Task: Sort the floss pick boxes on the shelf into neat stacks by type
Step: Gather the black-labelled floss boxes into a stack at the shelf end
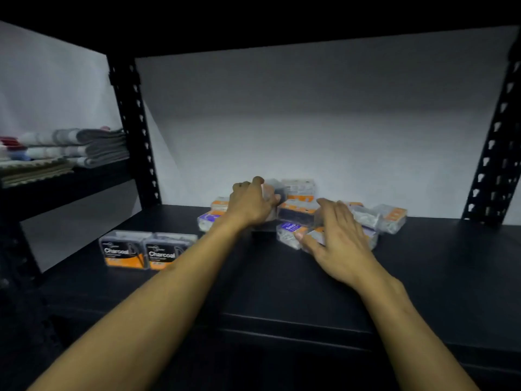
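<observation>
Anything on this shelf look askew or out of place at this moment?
Yes. The mixed boxes at mid-shelf lie jumbled, tilted at different angles, purple and orange labels mixed. Only the two Charcoal boxes stand neatly side by side. Left hand grips one box; nothing looks spilled.

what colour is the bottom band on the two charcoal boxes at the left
Orange, under a dark label with white lettering, on the two clear plastic Charcoal floss pick boxes; the head view shows it.

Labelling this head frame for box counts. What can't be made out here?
- Head view: total count of the jumbled clear plastic floss pick boxes; both hands cover the middle of the pile.
- Whether the left hand is gripping a box: blurred.
- Under the right hand: boxes hidden.
- Small print on the two orange-labelled Charcoal boxes: too small; the left forearm cuts off the right one's corner.
</observation>
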Action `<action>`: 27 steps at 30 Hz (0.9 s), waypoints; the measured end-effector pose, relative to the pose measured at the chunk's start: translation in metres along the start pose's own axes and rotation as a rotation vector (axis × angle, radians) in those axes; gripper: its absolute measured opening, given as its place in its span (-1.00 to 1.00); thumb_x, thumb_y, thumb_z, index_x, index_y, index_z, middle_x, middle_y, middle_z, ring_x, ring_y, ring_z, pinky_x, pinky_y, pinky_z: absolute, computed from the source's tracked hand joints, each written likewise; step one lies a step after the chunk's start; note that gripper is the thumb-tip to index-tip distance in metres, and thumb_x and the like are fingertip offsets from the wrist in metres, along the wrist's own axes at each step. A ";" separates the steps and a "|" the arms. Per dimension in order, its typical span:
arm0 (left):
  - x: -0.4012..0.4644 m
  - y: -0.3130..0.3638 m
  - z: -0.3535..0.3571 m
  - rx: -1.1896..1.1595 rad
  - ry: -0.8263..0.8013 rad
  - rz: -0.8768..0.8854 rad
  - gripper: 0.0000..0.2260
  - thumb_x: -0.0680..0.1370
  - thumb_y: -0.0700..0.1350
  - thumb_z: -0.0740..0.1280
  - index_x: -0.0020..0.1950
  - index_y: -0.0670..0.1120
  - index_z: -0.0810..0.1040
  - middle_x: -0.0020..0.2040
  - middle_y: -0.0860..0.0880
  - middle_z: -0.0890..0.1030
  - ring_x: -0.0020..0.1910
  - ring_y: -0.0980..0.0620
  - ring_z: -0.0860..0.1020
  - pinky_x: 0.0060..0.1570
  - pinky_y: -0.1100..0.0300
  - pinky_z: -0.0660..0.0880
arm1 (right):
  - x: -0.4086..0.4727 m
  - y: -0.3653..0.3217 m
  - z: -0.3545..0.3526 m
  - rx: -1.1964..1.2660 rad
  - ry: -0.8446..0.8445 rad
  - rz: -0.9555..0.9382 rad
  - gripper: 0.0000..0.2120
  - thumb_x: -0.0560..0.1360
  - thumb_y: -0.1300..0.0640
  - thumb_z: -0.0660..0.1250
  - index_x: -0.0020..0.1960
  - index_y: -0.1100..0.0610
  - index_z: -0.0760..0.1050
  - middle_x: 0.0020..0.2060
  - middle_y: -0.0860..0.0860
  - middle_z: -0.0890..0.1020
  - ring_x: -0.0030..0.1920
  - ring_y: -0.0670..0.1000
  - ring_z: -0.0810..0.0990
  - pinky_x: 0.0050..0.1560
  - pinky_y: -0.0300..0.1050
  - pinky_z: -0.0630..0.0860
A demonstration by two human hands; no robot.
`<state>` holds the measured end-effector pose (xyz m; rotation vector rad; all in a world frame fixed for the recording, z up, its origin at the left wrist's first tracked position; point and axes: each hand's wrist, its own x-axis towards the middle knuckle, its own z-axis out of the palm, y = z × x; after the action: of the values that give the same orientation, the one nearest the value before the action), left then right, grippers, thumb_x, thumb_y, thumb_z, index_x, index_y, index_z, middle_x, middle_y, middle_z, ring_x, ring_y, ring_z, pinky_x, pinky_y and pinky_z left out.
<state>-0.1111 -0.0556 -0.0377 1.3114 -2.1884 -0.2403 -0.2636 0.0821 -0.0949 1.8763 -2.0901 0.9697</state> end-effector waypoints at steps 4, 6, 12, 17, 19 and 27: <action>0.043 -0.005 0.009 -0.092 -0.070 -0.083 -0.42 0.62 0.24 0.17 0.52 -0.08 0.30 0.48 -0.15 0.42 0.44 -0.22 0.37 0.38 -0.07 0.34 | 0.020 -0.004 0.001 -0.002 -0.081 0.013 -0.27 0.61 -0.26 0.08 0.63 0.04 -0.10 0.62 -0.05 -0.01 0.61 0.01 -0.19 0.57 0.06 -0.07; 0.055 -0.002 0.016 -0.145 -0.093 -0.083 -0.40 0.62 0.25 0.16 0.54 -0.09 0.30 0.51 -0.13 0.38 0.45 -0.18 0.37 0.41 -0.04 0.33 | 0.026 -0.002 0.005 -0.039 -0.162 0.027 -0.29 0.63 -0.24 0.06 0.63 0.06 -0.08 0.62 -0.02 0.02 0.61 0.04 -0.16 0.57 0.06 -0.06; 0.082 0.005 0.017 -0.286 -0.142 -0.175 -0.53 0.45 0.14 0.44 0.24 -0.11 0.54 0.11 -0.09 0.61 0.07 -0.10 0.60 -0.01 0.09 0.53 | 0.030 0.000 0.005 -0.168 -0.006 -0.003 -0.56 0.58 -0.17 0.23 0.31 0.10 0.42 0.25 0.11 0.39 0.27 0.16 0.37 0.28 0.03 0.33; 0.082 0.005 0.010 -0.319 -0.139 -0.125 -0.42 0.40 0.07 0.49 0.35 -0.09 0.45 0.18 -0.09 0.55 0.15 -0.11 0.57 0.12 0.04 0.56 | 0.026 0.002 0.002 -0.085 -0.021 -0.003 -0.60 0.54 -0.11 0.34 0.24 0.07 0.33 0.14 0.09 0.50 0.16 0.19 0.48 0.12 0.04 0.38; 0.078 0.005 0.005 -0.249 -0.084 -0.062 -0.46 0.44 0.09 0.47 0.35 -0.08 0.46 0.16 -0.07 0.53 0.15 -0.09 0.55 0.05 0.12 0.49 | 0.024 0.004 -0.001 -0.090 -0.030 -0.011 -0.59 0.52 -0.15 0.35 0.21 0.03 0.32 0.14 0.05 0.53 0.18 0.16 0.48 0.12 0.04 0.34; 0.036 0.003 -0.059 -0.306 -0.137 0.078 -0.70 0.42 -0.17 0.48 0.15 -0.05 0.63 -0.04 -0.12 0.70 -0.01 -0.09 0.66 0.08 0.05 0.56 | 0.015 0.004 -0.011 -0.008 -0.079 -0.025 -0.59 0.44 -0.10 0.46 0.01 -0.05 0.22 0.12 -0.01 0.54 0.17 0.09 0.45 0.11 -0.03 0.35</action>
<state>-0.0933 -0.0771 0.0255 1.0640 -2.2023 -0.6244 -0.2734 0.0762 -0.0802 1.9629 -2.1056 0.8943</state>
